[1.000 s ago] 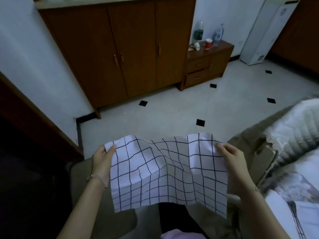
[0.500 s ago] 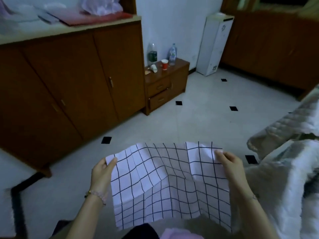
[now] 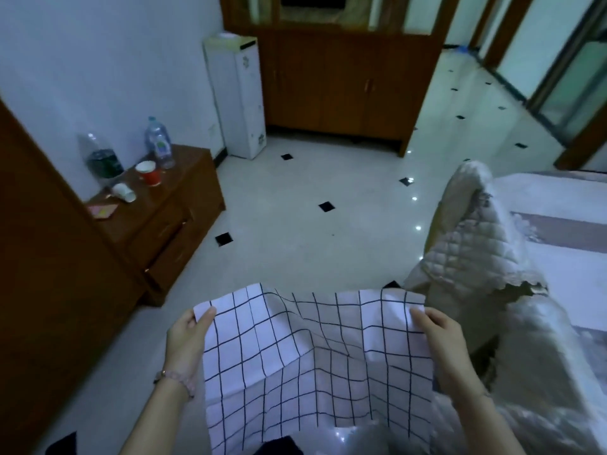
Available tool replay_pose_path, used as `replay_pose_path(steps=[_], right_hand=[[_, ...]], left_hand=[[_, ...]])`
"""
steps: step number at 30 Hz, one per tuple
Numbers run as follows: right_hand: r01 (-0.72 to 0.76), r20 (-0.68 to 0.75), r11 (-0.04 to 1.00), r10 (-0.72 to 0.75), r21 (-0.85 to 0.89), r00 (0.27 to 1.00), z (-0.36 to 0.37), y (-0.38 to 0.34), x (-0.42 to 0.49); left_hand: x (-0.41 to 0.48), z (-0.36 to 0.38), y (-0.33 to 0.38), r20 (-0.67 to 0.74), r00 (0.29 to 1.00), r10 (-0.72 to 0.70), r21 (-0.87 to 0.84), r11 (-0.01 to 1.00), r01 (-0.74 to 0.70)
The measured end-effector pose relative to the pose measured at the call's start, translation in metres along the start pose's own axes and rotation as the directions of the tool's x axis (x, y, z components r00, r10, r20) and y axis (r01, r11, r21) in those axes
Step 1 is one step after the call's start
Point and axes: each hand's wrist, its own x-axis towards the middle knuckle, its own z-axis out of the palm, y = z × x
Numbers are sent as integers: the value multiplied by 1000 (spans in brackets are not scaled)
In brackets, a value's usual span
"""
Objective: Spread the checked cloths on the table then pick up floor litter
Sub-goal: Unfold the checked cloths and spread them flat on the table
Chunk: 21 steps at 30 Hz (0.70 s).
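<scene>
A white cloth with a black checked grid [image 3: 315, 366] hangs spread out in front of me, creased down the middle. My left hand [image 3: 187, 339] pinches its upper left corner with the thumb on top. My right hand [image 3: 440, 336] pinches the upper right corner the same way. The cloth's lower edge falls out of the bottom of the view. No table for the cloth is in sight.
A low wooden drawer cabinet [image 3: 170, 224] at left carries two bottles, a red cup [image 3: 149, 174] and a tipped white cup. A white water dispenser [image 3: 236, 96] stands by the far wall. A quilted cover [image 3: 476, 244] drapes over furniture at right. White tiled floor [image 3: 312, 178] lies between.
The view has swung to the right: the big cupboard has left the frame and the dispenser and far cabinet have come in. Both hands hold the cloth as before.
</scene>
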Motion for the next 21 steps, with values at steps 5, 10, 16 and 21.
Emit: replay_pose_path(steps=[5,10,16,21], right_hand=[[55,-224,996,-39,68,974,-10,-54,75],[59,-381,998,-54,2,923,-16,-61,131],[35,-478,998,-8,48,878,-31,-55,233],[132,-567,991,-115,-11,816,-74,-107,327]], left_hand=[[117,79,84,209,969,132,94,984,-154],[189,167,113,360,921,149,122,971,-204],[267,283,119,459,882,110,144,970,-196],[322,409,171,542,818,194,127,943,-308]])
